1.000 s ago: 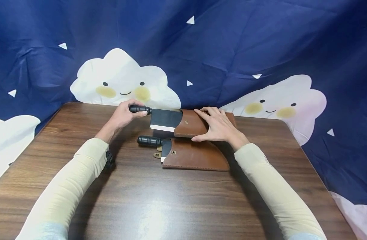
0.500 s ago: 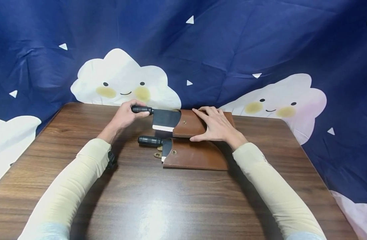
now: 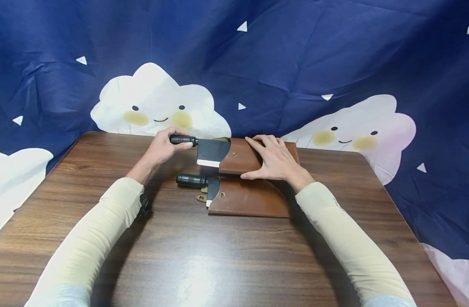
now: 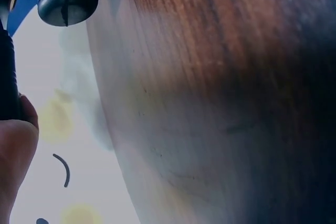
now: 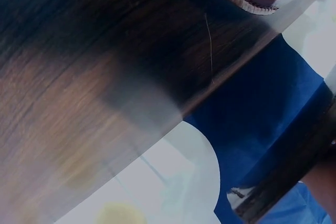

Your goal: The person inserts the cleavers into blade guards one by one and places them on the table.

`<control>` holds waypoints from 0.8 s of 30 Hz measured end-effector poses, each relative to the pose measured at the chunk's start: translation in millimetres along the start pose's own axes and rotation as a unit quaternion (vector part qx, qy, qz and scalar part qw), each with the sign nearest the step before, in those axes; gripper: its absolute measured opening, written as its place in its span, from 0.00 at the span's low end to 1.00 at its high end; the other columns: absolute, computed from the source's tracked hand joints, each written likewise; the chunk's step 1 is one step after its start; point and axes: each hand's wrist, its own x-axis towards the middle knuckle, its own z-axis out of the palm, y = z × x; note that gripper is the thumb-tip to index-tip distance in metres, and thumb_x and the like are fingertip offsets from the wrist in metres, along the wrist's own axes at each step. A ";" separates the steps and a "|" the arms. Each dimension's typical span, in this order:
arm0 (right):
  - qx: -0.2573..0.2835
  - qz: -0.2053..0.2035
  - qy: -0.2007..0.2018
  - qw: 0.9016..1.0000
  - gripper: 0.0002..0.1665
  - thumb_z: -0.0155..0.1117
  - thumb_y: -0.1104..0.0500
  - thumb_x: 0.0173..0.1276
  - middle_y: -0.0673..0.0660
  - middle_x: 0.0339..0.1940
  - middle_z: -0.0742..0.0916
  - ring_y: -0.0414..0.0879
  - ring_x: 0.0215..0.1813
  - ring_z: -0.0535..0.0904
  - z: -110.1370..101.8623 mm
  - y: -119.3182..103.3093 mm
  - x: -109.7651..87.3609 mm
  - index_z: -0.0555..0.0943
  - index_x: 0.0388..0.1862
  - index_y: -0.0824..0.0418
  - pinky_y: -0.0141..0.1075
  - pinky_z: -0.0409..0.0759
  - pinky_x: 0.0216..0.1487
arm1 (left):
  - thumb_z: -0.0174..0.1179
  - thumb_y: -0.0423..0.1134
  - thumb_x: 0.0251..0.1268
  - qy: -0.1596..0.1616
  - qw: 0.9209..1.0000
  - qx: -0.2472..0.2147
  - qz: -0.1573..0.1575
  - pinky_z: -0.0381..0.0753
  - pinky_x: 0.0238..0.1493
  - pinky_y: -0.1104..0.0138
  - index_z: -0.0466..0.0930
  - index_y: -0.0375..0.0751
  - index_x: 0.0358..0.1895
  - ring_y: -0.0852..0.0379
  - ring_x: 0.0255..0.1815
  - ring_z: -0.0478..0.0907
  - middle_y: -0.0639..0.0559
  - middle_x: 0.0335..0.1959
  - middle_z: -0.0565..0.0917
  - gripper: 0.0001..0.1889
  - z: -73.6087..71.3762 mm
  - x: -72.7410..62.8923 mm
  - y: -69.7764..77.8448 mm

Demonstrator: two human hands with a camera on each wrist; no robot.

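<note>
My left hand [image 3: 159,147] grips the black ribbed handle [image 3: 182,140] of a cleaver at the back of the table. Part of its dark blade [image 3: 213,150], with a bright edge strip, shows outside a brown leather sheath [image 3: 244,160]; the rest is hidden inside. Over that sheath, my right hand [image 3: 276,160] holds it, thumb on the near edge and fingers spread across the top. A second sheathed cleaver lies in front, its black handle [image 3: 191,180] pointing left from its brown sheath [image 3: 250,198]. In the left wrist view, my thumb [image 4: 16,156] presses the held handle [image 4: 8,77].
The wooden table [image 3: 161,256] fills the foreground. A strap with a metal snap [image 3: 201,198] sticks out beside the front sheath's mouth. Behind the table's far edge hangs a dark blue curtain [image 3: 265,64] printed with white clouds.
The held cleaver has slid right, deeper into its sheath, so less blade shows. My right hand and that sheath have shifted slightly left. The front cleaver stays in place.
</note>
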 end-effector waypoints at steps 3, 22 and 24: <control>-0.001 0.001 -0.002 1.000 0.71 0.66 0.15 0.43 0.57 0.67 0.72 0.56 0.66 0.65 -0.4 -0.5 0.3 0.64 0.80 0.53 0.54 0.62 0.63 | 0.73 0.34 0.61 -0.001 1.000 -0.001 0.004 0.78 0.46 0.68 0.79 0.31 0.55 0.47 0.48 0.78 0.37 0.53 0.80 0.21 1.2 -0.3 1.1; -0.003 -0.012 -0.015 1.000 0.70 0.67 0.15 0.43 0.57 0.67 0.73 0.57 0.66 0.65 -0.5 -10.5 7.8 0.66 0.79 0.53 0.53 0.62 0.63 | 0.73 0.36 0.62 -0.016 1.000 0.001 0.020 0.79 0.45 0.68 0.79 0.31 0.55 0.48 0.47 0.78 0.36 0.52 0.80 0.22 9.3 -2.1 3.0; -0.003 -0.008 -0.022 1.000 0.71 0.67 0.15 0.42 0.58 0.68 0.73 0.57 0.67 0.65 -0.4 -10.7 8.2 0.66 0.79 0.53 0.53 0.62 0.63 | 0.73 0.35 0.61 -0.016 1.000 -0.002 0.022 0.79 0.47 0.67 0.79 0.30 0.55 0.47 0.47 0.78 0.36 0.52 0.80 0.22 10.2 -1.8 2.2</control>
